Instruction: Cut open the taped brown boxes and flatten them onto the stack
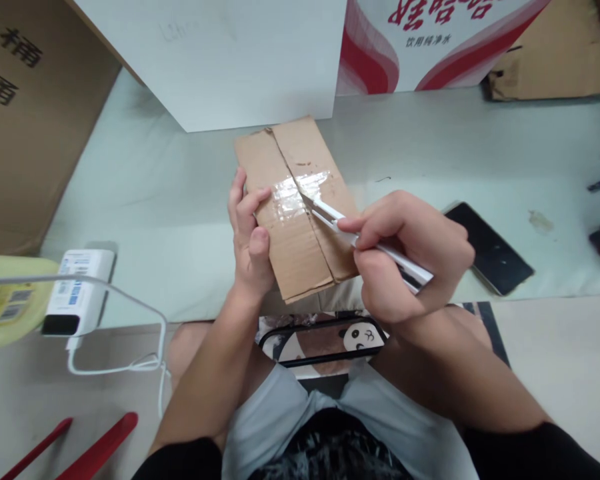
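A small brown cardboard box (300,260) lies tilted on the pale green surface in front of me. Clear tape (287,200) runs across the seam in the middle of its top. My left hand (250,233) grips the box along its left side, with the thumb and fingers at the edge. In my right hand (410,253) is a white utility knife (397,257), fingers wrapped round its handle. The blade tip touches the seam at the tape. The underside of the box is hidden.
A black phone (490,250) lies right of my right hand. To the left are a white power bank (80,290) with a cable and a yellow container (15,303). A white box (250,60) and a red-and-white carton (430,47) stand behind. A large cardboard carton (35,147) is far left.
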Demonstrator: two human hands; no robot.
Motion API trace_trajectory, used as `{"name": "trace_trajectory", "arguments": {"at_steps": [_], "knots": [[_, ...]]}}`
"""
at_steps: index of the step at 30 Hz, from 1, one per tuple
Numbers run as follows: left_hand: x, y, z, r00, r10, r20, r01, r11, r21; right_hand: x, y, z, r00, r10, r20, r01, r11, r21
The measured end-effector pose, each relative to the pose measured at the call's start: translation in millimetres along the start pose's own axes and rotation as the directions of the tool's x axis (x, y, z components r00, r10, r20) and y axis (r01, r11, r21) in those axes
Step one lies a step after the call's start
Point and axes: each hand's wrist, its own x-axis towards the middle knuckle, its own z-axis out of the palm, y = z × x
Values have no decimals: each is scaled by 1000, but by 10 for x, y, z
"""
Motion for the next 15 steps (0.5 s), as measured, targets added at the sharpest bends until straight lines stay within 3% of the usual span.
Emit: {"name": "trace_trajectory", "arguments": {"at_steps": [4,12,15], "knots": [[2,-6,-5,1000,3,1,-3,1000,3,-11,8,0,998,-22,-55,23,999,27],[-4,-5,-1,1000,-8,-5,8,1000,15,8,-67,-32,982,189,16,-189,982,3],[-2,-10,1,1000,-8,-5,8,1000,15,9,-51,-16,980,199,0,-199,979,48]]}}
